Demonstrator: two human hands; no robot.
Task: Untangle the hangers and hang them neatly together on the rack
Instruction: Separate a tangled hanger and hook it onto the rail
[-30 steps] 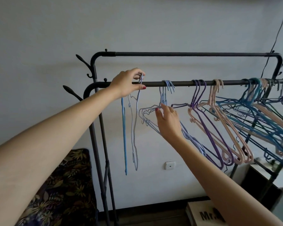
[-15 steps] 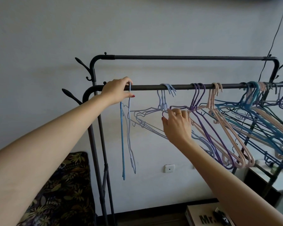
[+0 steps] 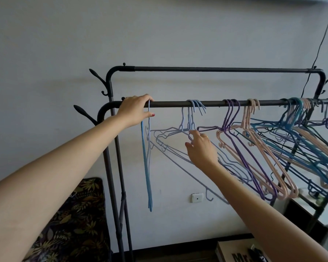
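- A black metal clothes rack stood against a plain grey-white wall.
- Left hand gripped edge-on blue hangers at its rail.
- Right hand pinched lilac wire hangers below it.
- A leaf-patterned cushion lay beside its legs.

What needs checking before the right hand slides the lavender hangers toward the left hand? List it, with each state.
1. Left hand holds the two edge-on hangers at the front rail: ok.
2. Right hand has the lavender hangers pinched below their necks: ok.
3. Lavender hooks sit over the front rail: ok.
4. Rail bare between the left hand and the lavender hooks: ok.
5. Lavender hangers free of the purple hangers: cannot tell, their lower bars overlap behind the right wrist.
6. Lavender bodies lie flat together: not ok, they splay at different angles.
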